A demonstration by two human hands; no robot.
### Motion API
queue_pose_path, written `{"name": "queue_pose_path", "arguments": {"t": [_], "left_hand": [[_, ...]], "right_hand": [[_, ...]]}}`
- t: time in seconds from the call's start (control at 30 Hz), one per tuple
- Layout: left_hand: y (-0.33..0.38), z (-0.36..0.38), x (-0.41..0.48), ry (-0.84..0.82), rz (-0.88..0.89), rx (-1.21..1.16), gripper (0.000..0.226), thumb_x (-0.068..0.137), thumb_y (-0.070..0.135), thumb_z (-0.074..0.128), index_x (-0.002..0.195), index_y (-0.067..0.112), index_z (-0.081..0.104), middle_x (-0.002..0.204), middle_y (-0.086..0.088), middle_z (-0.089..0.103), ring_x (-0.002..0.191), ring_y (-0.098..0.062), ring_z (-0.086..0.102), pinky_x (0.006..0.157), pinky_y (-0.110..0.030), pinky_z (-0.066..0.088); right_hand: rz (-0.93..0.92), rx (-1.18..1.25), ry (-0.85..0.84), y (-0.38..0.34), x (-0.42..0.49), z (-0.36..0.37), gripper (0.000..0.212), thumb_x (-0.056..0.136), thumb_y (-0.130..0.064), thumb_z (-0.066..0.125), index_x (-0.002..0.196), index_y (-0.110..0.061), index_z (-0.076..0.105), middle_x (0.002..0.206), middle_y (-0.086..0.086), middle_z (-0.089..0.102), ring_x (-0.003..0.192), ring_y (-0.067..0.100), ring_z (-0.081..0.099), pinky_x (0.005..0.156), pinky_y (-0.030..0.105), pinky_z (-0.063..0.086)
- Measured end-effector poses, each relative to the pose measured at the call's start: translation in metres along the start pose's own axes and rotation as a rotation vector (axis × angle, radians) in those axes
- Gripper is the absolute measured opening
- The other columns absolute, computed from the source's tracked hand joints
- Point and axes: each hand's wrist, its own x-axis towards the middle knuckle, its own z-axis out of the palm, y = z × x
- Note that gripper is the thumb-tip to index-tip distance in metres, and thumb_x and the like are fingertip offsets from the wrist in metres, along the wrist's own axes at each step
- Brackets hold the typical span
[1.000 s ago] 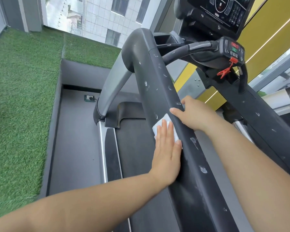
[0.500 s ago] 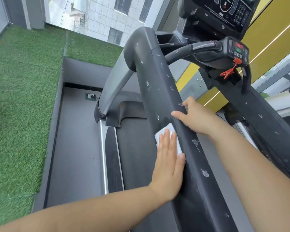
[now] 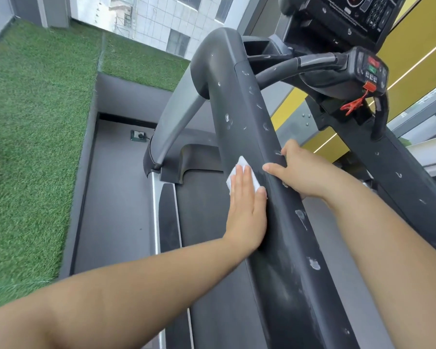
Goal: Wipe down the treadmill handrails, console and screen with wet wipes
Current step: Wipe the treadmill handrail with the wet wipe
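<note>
The dark left handrail [image 3: 239, 96] runs from the lower right up toward the console [image 3: 342, 16] and carries several whitish smears. My left hand [image 3: 247, 210] lies flat with straight fingers, pressing a white wet wipe [image 3: 240, 162] against the rail's left side. Only the wipe's edges show around my fingers. My right hand [image 3: 300, 172] grips the same rail from the right, thumb across the top and fingers curled over the far side. The right handrail [image 3: 400, 167] also has smears.
A control pod [image 3: 368, 69] with a red safety clip [image 3: 353, 105] hangs between the rails below the console. The black belt [image 3: 207, 222] lies beneath my left arm. Grey floor [image 3: 116, 197] and green artificial turf [image 3: 35, 147] lie to the left.
My left hand slid the wipe a little down the rail's side, then back up over a smear. My right hand stayed in about the same place on the rail.
</note>
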Motion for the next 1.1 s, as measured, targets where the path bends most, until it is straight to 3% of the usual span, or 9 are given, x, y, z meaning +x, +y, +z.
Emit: {"name": "queue_pose_path", "arguments": {"t": [0.2,0.37,0.5,0.7,0.77,0.9,1.0,1.1], "left_hand": [[-0.006,0.005,-0.035,-0.057,0.065,0.002,0.051,0.103,0.028,0.020,0.138,0.037,-0.017,0.145,0.028,-0.025,0.132,0.013,-0.027,0.102,-0.002,-0.015],[0.002,-0.002,0.009,0.018,-0.105,-0.112,0.054,0.104,0.030,0.019,0.148,0.028,-0.011,0.146,0.030,-0.019,0.134,0.011,-0.020,0.108,-0.011,-0.010],[-0.003,0.001,-0.029,-0.039,-0.042,-0.108,0.055,0.103,0.033,0.020,0.145,0.036,-0.015,0.145,0.035,-0.025,0.132,0.016,-0.024,0.103,-0.006,-0.011],[0.006,-0.010,0.019,0.011,-0.186,-0.169,0.051,0.104,0.026,0.014,0.148,0.026,-0.012,0.153,0.019,-0.019,0.139,0.004,-0.018,0.113,-0.020,-0.009],[0.006,-0.005,0.007,0.025,-0.101,-0.079,0.052,0.104,0.025,0.016,0.148,0.022,-0.011,0.155,0.015,-0.017,0.140,0.001,-0.017,0.112,-0.017,-0.010],[-0.003,-0.001,-0.014,-0.035,-0.014,-0.066,0.054,0.104,0.030,0.019,0.144,0.033,-0.016,0.147,0.029,-0.026,0.134,0.012,-0.024,0.098,0.002,-0.013],[0.005,-0.008,0.016,0.012,-0.134,-0.110,0.053,0.104,0.028,0.016,0.148,0.026,-0.013,0.150,0.023,-0.022,0.139,0.002,-0.021,0.108,-0.013,-0.011],[0.007,-0.004,0.005,-0.018,-0.020,-0.020,0.052,0.104,0.026,0.016,0.146,0.026,-0.015,0.149,0.021,-0.027,0.136,0.004,-0.027,0.113,-0.019,-0.013]], "right_hand": [[-0.010,0.022,-0.020,0.001,0.002,-0.001,0.054,0.093,-0.049,0.049,0.128,-0.011,0.032,0.101,0.007,0.056,0.089,0.030,0.060,0.075,0.043,0.054],[-0.019,0.011,-0.012,0.001,0.003,0.000,0.054,0.094,-0.049,0.047,0.128,-0.011,0.032,0.102,0.005,0.055,0.084,0.027,0.058,0.071,0.036,0.050],[-0.015,0.015,-0.016,0.003,0.003,0.001,0.053,0.094,-0.050,0.047,0.128,-0.012,0.032,0.101,0.005,0.055,0.084,0.025,0.053,0.070,0.034,0.045],[-0.022,0.007,0.000,0.001,0.001,0.000,0.054,0.095,-0.049,0.046,0.129,-0.011,0.032,0.110,0.008,0.057,0.081,0.024,0.050,0.066,0.033,0.038],[-0.023,0.004,-0.003,0.001,0.001,0.001,0.053,0.095,-0.049,0.046,0.129,-0.011,0.032,0.103,0.006,0.054,0.081,0.024,0.050,0.065,0.033,0.038],[-0.018,0.024,-0.013,0.001,0.001,0.000,0.052,0.094,-0.049,0.046,0.128,-0.012,0.032,0.107,0.007,0.055,0.084,0.023,0.049,0.067,0.032,0.038],[-0.025,0.018,-0.010,0.001,0.001,0.000,0.053,0.095,-0.049,0.046,0.128,-0.011,0.032,0.108,0.009,0.057,0.084,0.023,0.050,0.065,0.032,0.037],[-0.031,0.026,-0.007,0.002,0.003,0.001,0.053,0.095,-0.049,0.046,0.129,-0.011,0.031,0.117,0.010,0.058,0.085,0.022,0.049,0.062,0.032,0.036]]}}
